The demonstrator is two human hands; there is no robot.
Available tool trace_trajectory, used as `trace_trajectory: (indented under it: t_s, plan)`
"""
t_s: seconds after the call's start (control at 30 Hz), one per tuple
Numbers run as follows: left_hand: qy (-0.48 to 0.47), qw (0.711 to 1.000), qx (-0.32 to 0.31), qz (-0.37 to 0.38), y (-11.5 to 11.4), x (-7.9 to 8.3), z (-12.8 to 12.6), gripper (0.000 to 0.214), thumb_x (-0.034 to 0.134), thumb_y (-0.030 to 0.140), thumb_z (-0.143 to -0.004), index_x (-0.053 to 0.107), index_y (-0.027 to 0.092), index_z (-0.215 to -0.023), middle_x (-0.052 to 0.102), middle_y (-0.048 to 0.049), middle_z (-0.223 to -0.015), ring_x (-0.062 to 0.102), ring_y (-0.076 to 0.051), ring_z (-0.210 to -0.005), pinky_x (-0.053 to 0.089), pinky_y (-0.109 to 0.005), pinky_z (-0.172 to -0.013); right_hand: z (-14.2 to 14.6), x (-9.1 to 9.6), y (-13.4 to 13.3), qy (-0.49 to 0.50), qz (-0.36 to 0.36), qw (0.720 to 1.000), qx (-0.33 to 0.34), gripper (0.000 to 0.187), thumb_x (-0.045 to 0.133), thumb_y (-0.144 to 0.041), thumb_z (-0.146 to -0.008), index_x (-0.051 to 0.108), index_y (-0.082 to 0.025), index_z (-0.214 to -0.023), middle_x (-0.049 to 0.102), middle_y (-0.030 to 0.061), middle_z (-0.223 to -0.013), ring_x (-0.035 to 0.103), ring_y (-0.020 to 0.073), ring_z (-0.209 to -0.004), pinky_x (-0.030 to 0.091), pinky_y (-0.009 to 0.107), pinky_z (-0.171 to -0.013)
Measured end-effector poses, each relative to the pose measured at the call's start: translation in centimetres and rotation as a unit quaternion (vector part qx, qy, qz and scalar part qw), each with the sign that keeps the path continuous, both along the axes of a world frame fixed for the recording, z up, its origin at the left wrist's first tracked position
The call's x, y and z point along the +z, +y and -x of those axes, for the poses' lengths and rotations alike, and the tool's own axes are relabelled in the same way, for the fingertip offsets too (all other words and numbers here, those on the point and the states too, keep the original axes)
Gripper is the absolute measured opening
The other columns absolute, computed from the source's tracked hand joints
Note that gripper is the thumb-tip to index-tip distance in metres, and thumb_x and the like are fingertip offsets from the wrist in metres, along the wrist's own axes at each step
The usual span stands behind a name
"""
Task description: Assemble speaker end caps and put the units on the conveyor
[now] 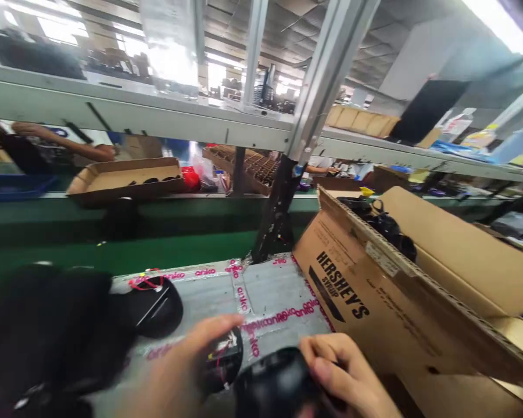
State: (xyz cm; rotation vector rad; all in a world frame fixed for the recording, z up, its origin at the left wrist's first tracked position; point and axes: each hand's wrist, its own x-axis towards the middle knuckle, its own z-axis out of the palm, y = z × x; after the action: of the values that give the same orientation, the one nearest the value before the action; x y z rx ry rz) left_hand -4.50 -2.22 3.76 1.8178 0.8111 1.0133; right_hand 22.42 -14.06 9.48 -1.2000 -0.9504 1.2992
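Observation:
My right hand (346, 371) is closed, its thumb and fingers gripping the edge of a glossy black rounded shell (274, 383) at the bottom centre. My left hand (187, 360) is blurred, with one finger stretched out to the right; its other fingers are hard to make out. Right beside that hand is a smaller black piece (226, 363) with red and yellow wires; whether the hand touches it I cannot tell. Farther left, a black rounded housing (159, 307) with thin red wires lies on the taped grey work surface (270, 296).
A cardboard box (340, 278) marked Hershey's Syrup stands at right with black parts inside. Blurred dark objects (47, 331) fill the left. A dark post (272, 220) rises behind the surface. Beyond the green belt (200, 247) are a shallow carton (126, 174) and another person's arm (70, 142).

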Motion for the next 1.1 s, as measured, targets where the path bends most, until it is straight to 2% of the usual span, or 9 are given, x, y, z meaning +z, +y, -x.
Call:
trace_trajectory:
  t_s: [0.1, 0.2, 0.33, 0.47, 0.6, 0.7, 0.8, 0.9, 1.1]
  plan:
    - [0.017, 1.0, -0.007, -0.006, 0.1, 0.2, -0.3, 0.057, 0.089, 0.059, -0.083, 0.076, 0.031, -0.131, 0.084, -0.0084, -0.12, 0.08, -0.037, -0.116, 0.071, -0.051, -0.098, 2.9, -3.5, 2.7, 0.135, 0.05, 0.989, 0.036, 0.067, 0.075, -0.076, -0.089, 0.038, -0.024, -0.069, 0.047, -0.0042, -0.059, 0.061, 0.0146, -0.056, 0.047, 0.025, -0.058]
    - [0.023, 0.999, -0.028, 0.013, 0.5, 1.1, -0.2, 0.046, 0.085, 0.045, -0.093, 0.075, 0.032, -0.135, 0.084, -0.0067, -0.123, 0.082, -0.029, -0.112, 0.069, -0.038, -0.099, 3.8, -5.3, 3.8, 0.141, 0.005, 0.987, 0.075, 0.063, 0.08, -0.075, -0.086, 0.045, -0.023, -0.073, 0.049, -0.0049, -0.061, 0.062, 0.0136, -0.051, 0.043, 0.022, -0.052]
    - [-0.009, 0.992, -0.098, 0.084, 0.8, 3.5, -0.7, 0.043, 0.085, 0.035, -0.093, 0.075, 0.031, -0.135, 0.085, -0.0037, -0.122, 0.083, -0.024, -0.11, 0.067, -0.03, -0.1, 3.5, -4.6, 4.6, 0.099, -0.068, 0.991, 0.054, 0.066, 0.075, -0.083, -0.082, 0.065, -0.026, -0.111, 0.066, 0.0063, -0.109, 0.066, 0.0188, -0.076, 0.054, 0.028, -0.062]
    - [-0.005, 0.994, -0.104, 0.039, 1.3, 4.9, -1.6, 0.042, 0.085, 0.035, -0.094, 0.075, 0.028, -0.133, 0.084, -0.0054, -0.119, 0.081, -0.024, -0.104, 0.068, -0.031, -0.09, 2.1, -3.4, 4.8, -0.005, -0.09, 0.988, 0.126, 0.049, 0.072, -0.071, -0.094, 0.071, -0.022, -0.088, 0.063, 0.0041, -0.089, 0.06, 0.0192, -0.078, 0.053, 0.029, -0.069]
    - [0.008, 0.992, 0.014, -0.123, 2.2, 4.7, -0.5, 0.018, 0.077, 0.026, -0.097, 0.07, 0.022, -0.114, 0.076, -0.0061, -0.103, 0.073, -0.02, -0.092, 0.062, -0.031, -0.085, -0.3, -4.8, 3.6, 0.055, -0.058, 0.997, 0.022, 0.054, 0.089, -0.067, -0.078, 0.079, -0.03, -0.117, 0.076, 0.01, -0.114, 0.072, 0.0325, -0.101, 0.061, 0.044, -0.087]
    - [0.102, 0.976, -0.026, -0.189, 2.2, 4.3, 1.1, 0.013, 0.076, 0.015, -0.093, 0.066, 0.024, -0.092, 0.072, -0.0025, -0.093, 0.068, -0.019, -0.09, 0.057, -0.03, -0.083, -1.5, -6.9, 2.9, 0.143, -0.025, 0.988, -0.058, 0.061, 0.086, -0.061, -0.081, 0.075, -0.033, -0.134, 0.076, 0.0138, -0.131, 0.073, 0.0362, -0.106, 0.062, 0.047, -0.08]
    - [0.213, 0.951, -0.07, -0.213, 1.3, 3.9, 1.9, 0.02, 0.078, 0.013, -0.089, 0.07, 0.026, -0.103, 0.074, -0.006, -0.112, 0.068, -0.025, -0.107, 0.057, -0.036, -0.096, -1.3, -9.3, 2.7, 0.173, -0.014, 0.984, -0.037, 0.062, 0.082, -0.054, -0.083, 0.074, -0.028, -0.138, 0.076, 0.0155, -0.136, 0.074, 0.0343, -0.098, 0.061, 0.043, -0.072]
    - [0.257, 0.937, -0.044, -0.232, 0.4, 3.3, 1.3, 0.022, 0.076, 0.015, -0.087, 0.069, 0.025, -0.105, 0.069, -0.0116, -0.129, 0.064, -0.032, -0.122, 0.055, -0.044, -0.102, 0.0, -11.5, 2.8, 0.188, -0.009, 0.982, -0.001, 0.059, 0.079, -0.052, -0.08, 0.077, -0.025, -0.132, 0.078, 0.0134, -0.129, 0.075, 0.0357, -0.099, 0.062, 0.048, -0.083]
    - [0.191, 0.949, -0.034, -0.25, 0.5, 2.2, -1.1, 0.021, 0.075, 0.012, -0.093, 0.065, 0.023, -0.108, 0.074, -0.0059, -0.11, 0.068, -0.025, -0.106, 0.049, -0.039, -0.097, 2.7, -12.6, 3.1, 0.252, -0.03, 0.967, 0.019, 0.061, 0.076, -0.044, -0.073, 0.076, -0.028, -0.132, 0.076, 0.0088, -0.136, 0.068, 0.0396, -0.129, 0.053, 0.054, -0.111]
